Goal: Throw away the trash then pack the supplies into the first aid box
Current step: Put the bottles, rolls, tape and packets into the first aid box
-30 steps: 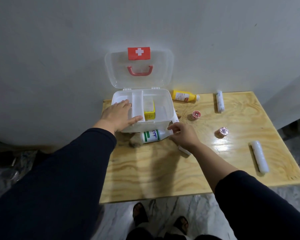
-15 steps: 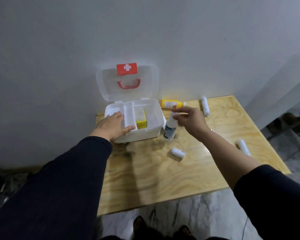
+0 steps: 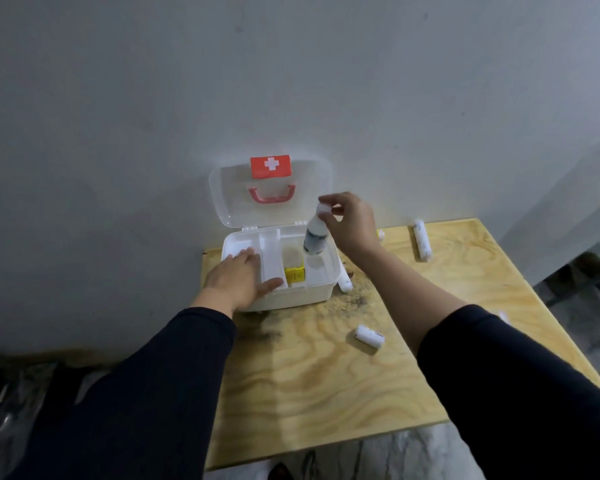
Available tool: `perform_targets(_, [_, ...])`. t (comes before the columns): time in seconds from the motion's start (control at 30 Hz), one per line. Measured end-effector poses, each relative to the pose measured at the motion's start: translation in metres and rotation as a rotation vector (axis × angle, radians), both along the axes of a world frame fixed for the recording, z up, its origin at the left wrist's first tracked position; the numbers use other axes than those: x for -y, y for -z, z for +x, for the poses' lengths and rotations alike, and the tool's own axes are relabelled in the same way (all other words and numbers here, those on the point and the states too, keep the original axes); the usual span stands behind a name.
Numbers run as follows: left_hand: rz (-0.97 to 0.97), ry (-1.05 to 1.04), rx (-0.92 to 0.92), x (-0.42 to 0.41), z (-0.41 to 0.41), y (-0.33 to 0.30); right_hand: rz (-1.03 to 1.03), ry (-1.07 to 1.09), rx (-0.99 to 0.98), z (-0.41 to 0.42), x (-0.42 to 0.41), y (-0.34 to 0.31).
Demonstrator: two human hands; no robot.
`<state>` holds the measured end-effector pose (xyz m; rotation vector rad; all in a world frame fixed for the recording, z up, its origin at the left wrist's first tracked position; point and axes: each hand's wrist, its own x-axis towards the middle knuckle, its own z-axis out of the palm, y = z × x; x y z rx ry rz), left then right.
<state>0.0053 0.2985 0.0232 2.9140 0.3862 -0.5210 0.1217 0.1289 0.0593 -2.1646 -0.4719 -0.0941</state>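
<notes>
**First aid box open, bottle held over its right compartment**

The first aid box [image 3: 293,289] sat open at the back left of the desk [image 3: 326,375], its clear lid [image 3: 229,188] leaning against the wall with the red cross label and red handle showing. My left hand [image 3: 238,280] lay flat, fingers spread, on the box's left compartment and front rim, its grip closed on nothing. My right hand [image 3: 352,221] pinched the white cap of a small bottle [image 3: 315,237] between thumb and fingertips, so that the bottle hung upright above the box's right compartment. A yellow box [image 3: 294,274] stood inside near the middle divider. On the desk, one white roll [image 3: 370,336] lay near the front of the box, another roll [image 3: 422,240] lay well off near the wall, and a third [image 3: 345,285] touched the box's right side.
</notes>
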Motion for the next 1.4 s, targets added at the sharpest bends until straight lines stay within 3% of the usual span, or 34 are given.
perform_targets(0.23, [0.012,0.037,0.049,-0.003,0.003,0.010,-0.150,-0.026,-0.093,0.000,-0.005,0.047])
perform_targets(0.47, [0.000,-0.029,0.061,-0.002,0.013,0.000,-0.201,-0.078,-0.124,0.011,0.010,0.025])
perform_targets(0.57, [-0.030,-0.076,0.174,0.008,0.028,-0.015,-0.260,-0.067,-0.156,0.026,0.030,0.018])
perform_targets(0.7, [-0.033,0.027,0.395,0.045,0.060,-0.042,-0.372,-0.071,-0.195,0.052,0.068,0.014])
perform_targets(0.8, [-0.042,0.076,0.444,0.080,0.091,-0.057,-0.439,-0.061,-0.214,0.074,0.097,0.015])
perform_targets(1.13, [0.017,0.035,0.097,0.157,0.151,-0.021,-0.614,-0.266,-0.215,0.144,0.137,0.048])
perform_targets(1.4, [0.020,-0.067,-0.066,0.173,0.152,0.014,-0.498,-0.357,-0.284,0.149,0.110,0.102])
